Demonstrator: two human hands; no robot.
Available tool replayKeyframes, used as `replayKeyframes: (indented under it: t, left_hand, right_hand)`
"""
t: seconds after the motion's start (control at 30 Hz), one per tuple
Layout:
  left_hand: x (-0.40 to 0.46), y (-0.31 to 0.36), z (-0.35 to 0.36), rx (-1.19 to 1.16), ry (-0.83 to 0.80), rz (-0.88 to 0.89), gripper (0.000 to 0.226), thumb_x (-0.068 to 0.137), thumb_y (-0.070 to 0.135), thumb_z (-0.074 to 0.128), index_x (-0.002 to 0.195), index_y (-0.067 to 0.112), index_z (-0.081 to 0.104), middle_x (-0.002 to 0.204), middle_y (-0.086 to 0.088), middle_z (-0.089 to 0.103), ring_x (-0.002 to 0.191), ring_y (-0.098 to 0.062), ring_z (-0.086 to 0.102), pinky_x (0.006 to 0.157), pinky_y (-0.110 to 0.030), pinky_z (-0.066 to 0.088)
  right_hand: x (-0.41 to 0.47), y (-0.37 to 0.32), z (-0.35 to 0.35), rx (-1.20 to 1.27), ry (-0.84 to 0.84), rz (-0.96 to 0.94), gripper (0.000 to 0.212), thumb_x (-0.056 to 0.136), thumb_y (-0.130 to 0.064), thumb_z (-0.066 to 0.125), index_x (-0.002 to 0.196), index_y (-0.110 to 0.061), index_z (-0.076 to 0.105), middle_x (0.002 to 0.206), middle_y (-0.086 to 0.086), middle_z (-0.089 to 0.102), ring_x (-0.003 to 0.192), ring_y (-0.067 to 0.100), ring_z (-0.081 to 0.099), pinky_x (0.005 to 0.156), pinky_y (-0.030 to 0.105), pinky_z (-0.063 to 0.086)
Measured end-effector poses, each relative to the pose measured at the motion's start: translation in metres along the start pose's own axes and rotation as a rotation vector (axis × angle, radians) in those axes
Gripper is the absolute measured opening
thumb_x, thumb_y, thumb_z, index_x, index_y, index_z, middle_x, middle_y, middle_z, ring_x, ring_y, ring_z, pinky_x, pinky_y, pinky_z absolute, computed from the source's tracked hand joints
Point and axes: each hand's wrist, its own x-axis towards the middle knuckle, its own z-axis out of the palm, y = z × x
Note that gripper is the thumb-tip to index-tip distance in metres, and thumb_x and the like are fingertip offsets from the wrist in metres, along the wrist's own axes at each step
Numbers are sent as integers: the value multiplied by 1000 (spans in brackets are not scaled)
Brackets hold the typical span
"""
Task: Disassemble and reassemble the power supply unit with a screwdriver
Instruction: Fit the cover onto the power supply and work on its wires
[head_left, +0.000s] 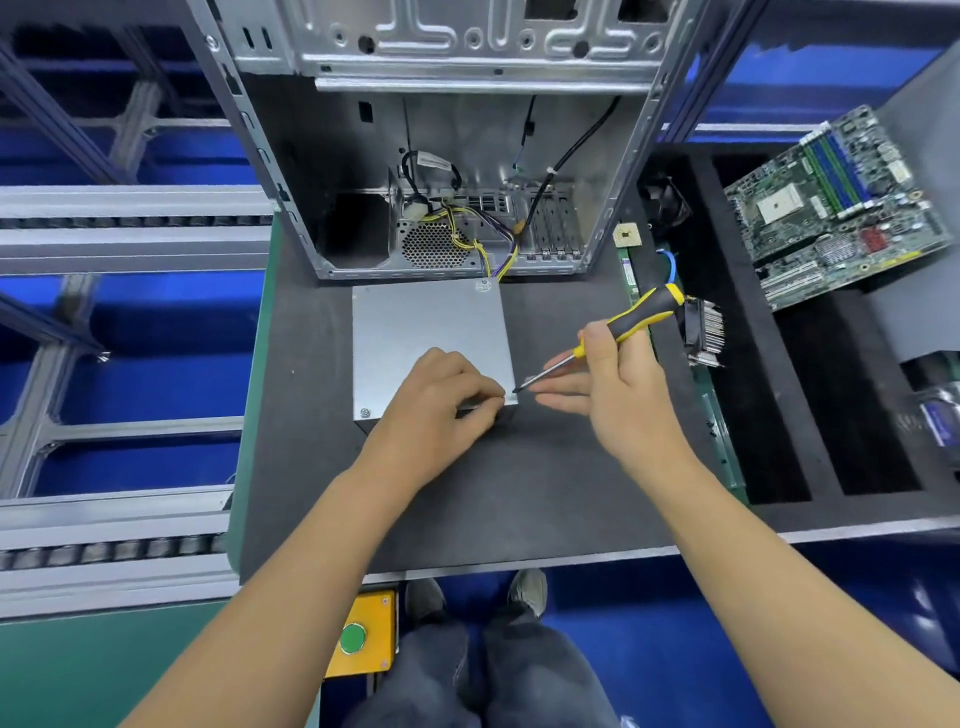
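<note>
The grey metal power supply unit (415, 332) lies flat on the dark mat in front of the computer case, its yellow and purple wires running into the case. My left hand (441, 400) rests on its near right corner with fingers curled over the edge. My right hand (608, 379) grips a black and yellow screwdriver (623, 327), whose tip touches the unit's near right corner while two fingers stretch out toward it. A screw (364, 413) sits in the near left corner.
The open metal computer case (291, 171) stands behind the unit. A black foam tray (748, 395) on the right holds a motherboard (831, 208), a heatsink (704, 330) and a small CPU (627, 236). A yellow box with a green button (363, 636) hangs below the table edge.
</note>
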Motion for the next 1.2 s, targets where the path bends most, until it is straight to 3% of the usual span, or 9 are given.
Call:
replayKeyframes:
  t: [0.17, 0.47, 0.63, 0.7, 0.77, 0.83, 0.97, 1.1, 1.2]
  left_hand:
    - [0, 4, -1, -5, -10, -29, 12, 77, -3, 78, 84, 8, 78, 78, -7, 63, 81, -28, 53, 81, -1, 30]
    - [1, 6, -1, -37, -25, -72, 9, 81, 1, 76, 87, 7, 77, 81, -7, 63, 87, -19, 46, 79, -4, 32]
    - [3, 8, -2, -54, -47, -100, 7, 83, 3, 75, 88, 8, 77, 81, -8, 62, 88, -19, 44, 78, -7, 32]
    - [4, 9, -3, -52, -50, -99, 7, 83, 3, 75, 87, 8, 76, 81, -8, 61, 87, -19, 44, 75, -12, 32]
    - [4, 8, -2, -46, -46, -98, 6, 83, 3, 75, 87, 7, 76, 80, -8, 61, 87, -20, 43, 72, -16, 29]
    - [4, 9, -2, -46, -46, -102, 6, 83, 4, 75, 87, 8, 76, 80, -7, 60, 86, -20, 43, 72, -17, 28]
    - [5, 9, -2, -35, -43, -88, 5, 82, 4, 75, 84, 9, 75, 76, 2, 52, 84, -19, 41, 70, -18, 26]
    - [5, 9, -3, -24, -54, -84, 3, 83, 6, 73, 83, 10, 74, 76, 6, 49, 83, -18, 40, 71, -19, 26]
    - [5, 11, -3, -28, -64, -94, 4, 84, 7, 72, 84, 10, 73, 75, 9, 46, 83, -17, 39, 72, -18, 27]
  right_hand:
    - [-5, 6, 5, -12, -16, -17, 15, 106, -27, 42, 96, -15, 45, 89, 17, 68, 76, 30, 75, 63, 32, 60]
    - [-11, 7, 6, -65, -41, -55, 11, 105, -27, 43, 98, -19, 47, 97, 20, 68, 78, 25, 75, 67, 34, 62]
    - [-12, -1, 3, -280, -124, -258, 4, 94, -32, 57, 91, -35, 58, 86, -5, 71, 83, 17, 74, 77, 38, 61]
    - [-10, -7, 5, -411, -144, -340, 4, 91, -35, 63, 90, -33, 59, 81, -10, 70, 82, 12, 72, 78, 32, 59]
    - [-10, -12, 8, -541, -150, -416, 11, 89, -33, 67, 90, -25, 60, 76, -11, 68, 75, 7, 67, 71, 14, 50]
    - [-11, -17, 11, -638, -153, -447, 13, 90, -29, 70, 91, -21, 59, 73, -14, 65, 69, 5, 63, 64, 8, 42]
    - [-13, -24, 13, -668, -200, -387, 18, 94, -25, 65, 103, -29, 51, 83, -11, 69, 76, 3, 65, 70, 13, 46]
    - [-15, -27, 14, -687, -225, -366, 26, 95, -25, 62, 108, -36, 43, 82, -11, 69, 73, 3, 64, 60, 10, 39]
    - [-13, -28, 17, -697, -193, -379, 20, 94, -25, 64, 102, -27, 46, 83, -8, 70, 75, 7, 67, 67, 24, 49]
